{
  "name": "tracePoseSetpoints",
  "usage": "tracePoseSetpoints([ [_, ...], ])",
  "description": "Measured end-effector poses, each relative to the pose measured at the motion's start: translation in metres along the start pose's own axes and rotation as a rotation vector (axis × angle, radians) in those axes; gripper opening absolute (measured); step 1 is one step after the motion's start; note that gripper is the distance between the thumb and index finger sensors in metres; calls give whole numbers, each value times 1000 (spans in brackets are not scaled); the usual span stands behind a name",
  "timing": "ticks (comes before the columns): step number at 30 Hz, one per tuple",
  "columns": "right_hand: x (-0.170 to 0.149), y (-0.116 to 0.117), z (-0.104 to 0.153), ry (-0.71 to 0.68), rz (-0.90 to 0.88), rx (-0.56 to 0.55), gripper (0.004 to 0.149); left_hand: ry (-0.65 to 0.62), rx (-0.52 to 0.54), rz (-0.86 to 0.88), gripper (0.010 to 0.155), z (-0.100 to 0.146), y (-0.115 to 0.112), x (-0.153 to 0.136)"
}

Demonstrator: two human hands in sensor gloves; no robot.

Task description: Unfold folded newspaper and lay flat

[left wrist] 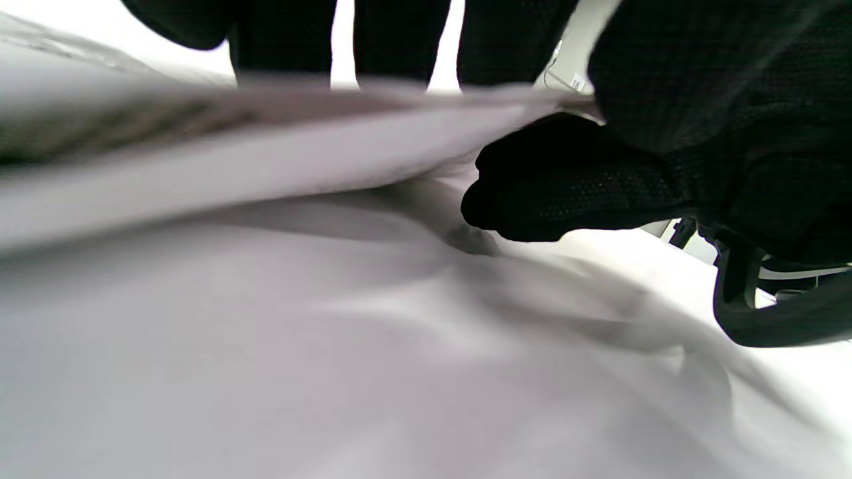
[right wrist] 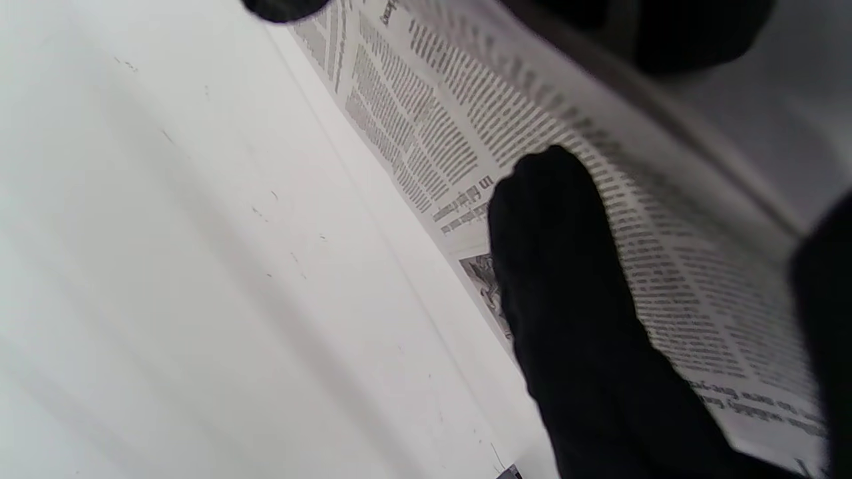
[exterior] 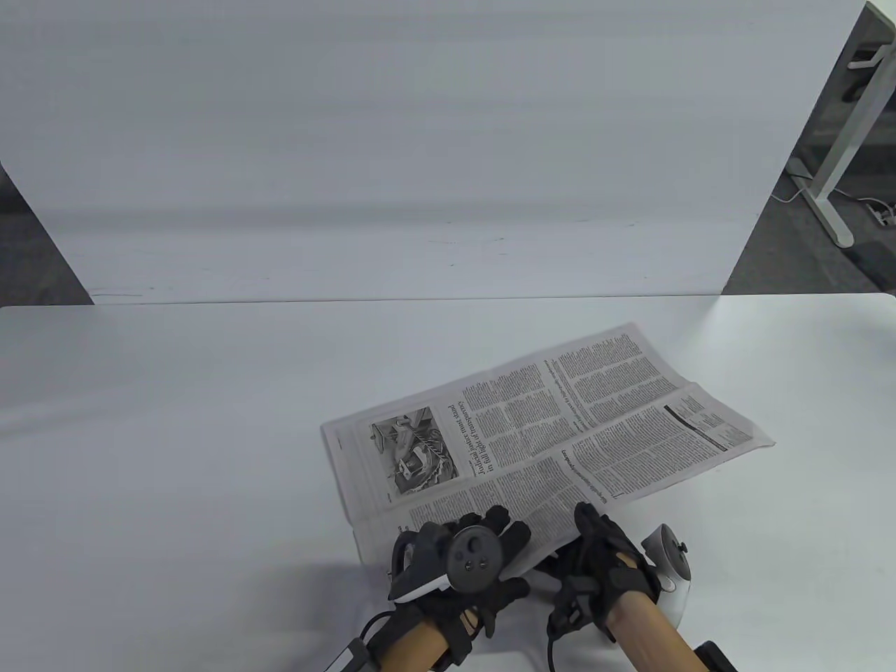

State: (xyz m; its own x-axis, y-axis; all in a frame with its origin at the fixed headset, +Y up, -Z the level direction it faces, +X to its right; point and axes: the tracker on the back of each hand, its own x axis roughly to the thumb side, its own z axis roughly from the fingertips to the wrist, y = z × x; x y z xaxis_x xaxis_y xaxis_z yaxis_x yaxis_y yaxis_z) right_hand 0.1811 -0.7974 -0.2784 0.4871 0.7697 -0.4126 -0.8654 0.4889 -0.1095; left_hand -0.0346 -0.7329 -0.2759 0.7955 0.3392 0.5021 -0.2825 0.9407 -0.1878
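A folded newspaper [exterior: 546, 427] lies slanted on the white table [exterior: 175, 434], with a photo at its left end and columns of text to the right. Both gloved hands are at its near edge. My left hand [exterior: 490, 535] grips that edge, fingers on top of the page and thumb under it; in the left wrist view the paper edge [left wrist: 266, 153] is lifted off the table with the thumb [left wrist: 532, 199] below. My right hand [exterior: 595, 532] holds the same edge just to the right; the right wrist view shows its thumb [right wrist: 559, 266] pressing on the printed page [right wrist: 432, 133].
A white board [exterior: 420, 140] stands upright behind the table's far edge. A white desk leg and cables [exterior: 833, 196] show on the floor at the far right. Bare table surface lies to the left of and beyond the newspaper.
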Motion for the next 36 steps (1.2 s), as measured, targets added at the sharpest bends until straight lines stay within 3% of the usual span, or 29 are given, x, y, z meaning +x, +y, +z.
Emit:
tracePoseSetpoints([
  [12, -1, -1, -3, 11, 28, 39, 68, 46, 31, 138, 48, 2, 5, -16],
  [22, -3, 2, -4, 27, 27, 70, 69, 16, 73, 51, 40, 0, 5, -10],
  [24, -3, 3, -4, 30, 20, 95, 74, 24, 86, 40, 38, 0, 6, -10],
  [26, 1, 6, -6, 37, 28, 168, 89, 55, 86, 53, 38, -1, 7, -14],
  [29, 10, 13, -5, 31, 187, 287, 99, 134, 110, 143, 38, 2, 15, -24],
  [36, 1, 28, 8, 124, 424, 280, 95, 284, 77, 450, 37, 11, 18, -46],
])
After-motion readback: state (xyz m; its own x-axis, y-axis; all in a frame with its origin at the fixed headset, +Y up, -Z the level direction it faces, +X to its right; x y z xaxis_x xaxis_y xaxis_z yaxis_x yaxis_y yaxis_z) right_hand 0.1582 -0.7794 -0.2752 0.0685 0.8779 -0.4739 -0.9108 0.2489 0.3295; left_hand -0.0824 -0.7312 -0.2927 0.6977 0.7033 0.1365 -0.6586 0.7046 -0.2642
